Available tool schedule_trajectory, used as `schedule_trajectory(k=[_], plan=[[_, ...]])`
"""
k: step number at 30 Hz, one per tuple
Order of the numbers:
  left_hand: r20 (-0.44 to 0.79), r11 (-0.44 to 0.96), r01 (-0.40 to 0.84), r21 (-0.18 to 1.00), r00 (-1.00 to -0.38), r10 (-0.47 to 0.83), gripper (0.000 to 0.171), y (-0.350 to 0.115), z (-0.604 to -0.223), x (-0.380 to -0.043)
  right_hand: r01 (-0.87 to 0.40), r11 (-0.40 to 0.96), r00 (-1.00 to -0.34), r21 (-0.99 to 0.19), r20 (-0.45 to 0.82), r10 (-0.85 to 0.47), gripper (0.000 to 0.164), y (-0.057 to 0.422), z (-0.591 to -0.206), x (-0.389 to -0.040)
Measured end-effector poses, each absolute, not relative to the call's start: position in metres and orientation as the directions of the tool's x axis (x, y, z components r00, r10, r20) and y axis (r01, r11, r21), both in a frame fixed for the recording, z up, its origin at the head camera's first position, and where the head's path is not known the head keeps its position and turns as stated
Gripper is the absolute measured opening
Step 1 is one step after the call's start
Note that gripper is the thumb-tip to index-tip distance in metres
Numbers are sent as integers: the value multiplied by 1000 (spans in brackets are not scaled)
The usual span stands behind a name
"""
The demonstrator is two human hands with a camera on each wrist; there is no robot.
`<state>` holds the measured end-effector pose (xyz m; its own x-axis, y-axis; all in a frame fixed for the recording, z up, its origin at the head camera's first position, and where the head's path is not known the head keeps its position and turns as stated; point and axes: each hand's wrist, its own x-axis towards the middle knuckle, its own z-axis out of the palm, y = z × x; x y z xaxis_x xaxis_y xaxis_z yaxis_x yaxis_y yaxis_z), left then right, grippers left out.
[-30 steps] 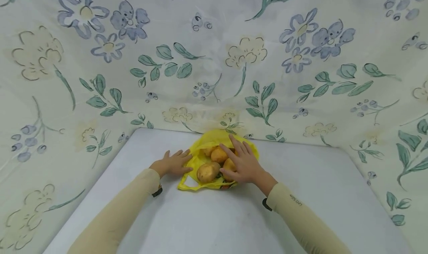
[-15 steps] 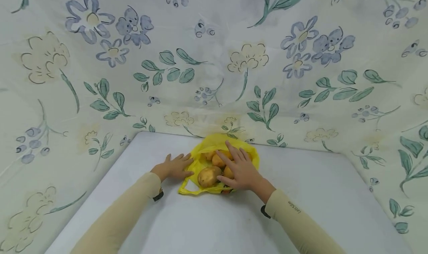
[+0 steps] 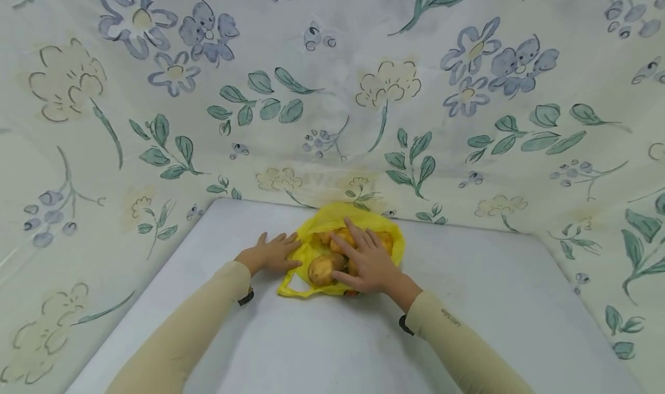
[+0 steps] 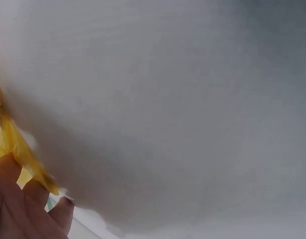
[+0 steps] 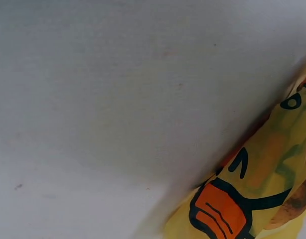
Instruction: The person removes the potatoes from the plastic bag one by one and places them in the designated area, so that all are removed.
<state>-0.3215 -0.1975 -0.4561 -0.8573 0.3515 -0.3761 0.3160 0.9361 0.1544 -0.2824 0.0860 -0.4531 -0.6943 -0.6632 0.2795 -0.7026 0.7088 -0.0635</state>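
Several rounded brown potatoes (image 3: pixel 323 270) lie inside a thin yellow plastic bag (image 3: pixel 340 212) on the flat white tabletop (image 3: pixel 332 342) (head view). Left hand (image 3: pixel 270 254): fingers spread, uncurled, touching the bag's left edge. Right hand (image 3: pixel 373 266): fingers extended over potatoes in the bag's right half; contact, I cannot tell. Left wrist view: fingers (image 4: pixel 36 195) against the bag's film. Right wrist view: orange-and-black print (image 5: pixel 223 211) on the bag.
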Motion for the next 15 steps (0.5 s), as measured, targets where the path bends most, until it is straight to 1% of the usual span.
schedule_trajectory(k=[3, 9, 15], plan=[[-366, 935, 318, 155, -861, 354, 70, -197, -455, -321, -707, 702, -692, -81, 282, -664, 82, 84, -450, -282], [-374, 935, 311, 171, -857, 353, 70, -196, -455, -321, -708, 704, -695, -57, 237, -679, 82, 79, -446, -282], [-384, 939, 301, 167, -857, 343, 71, -197, -457, -322, -711, 697, -697, -90, 217, -683, 82, 74, -443, -282]])
